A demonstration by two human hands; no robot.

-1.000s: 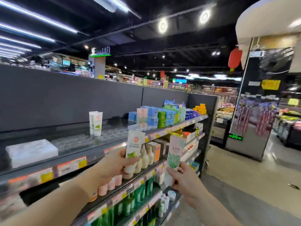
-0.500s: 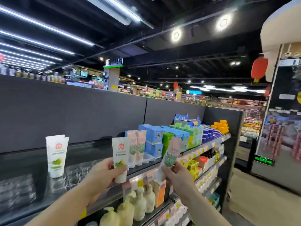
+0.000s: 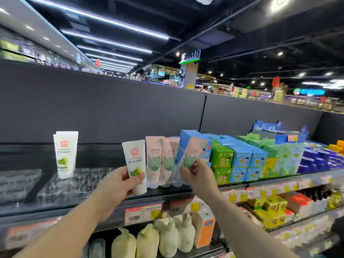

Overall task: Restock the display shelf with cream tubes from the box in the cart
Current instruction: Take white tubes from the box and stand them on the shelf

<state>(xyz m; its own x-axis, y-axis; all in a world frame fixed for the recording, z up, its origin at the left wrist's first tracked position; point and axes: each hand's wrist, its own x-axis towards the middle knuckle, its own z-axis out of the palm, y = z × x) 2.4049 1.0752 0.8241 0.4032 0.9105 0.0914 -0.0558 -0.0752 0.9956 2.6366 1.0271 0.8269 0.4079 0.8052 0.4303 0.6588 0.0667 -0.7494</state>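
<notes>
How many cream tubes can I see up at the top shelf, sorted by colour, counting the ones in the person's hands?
White tubes: 3, two standing at the left and one held in the left hand.
Pink tubes: 3, two standing on the shelf and one held in the right hand.
Total: 6; more may stand hidden behind these.
</notes>
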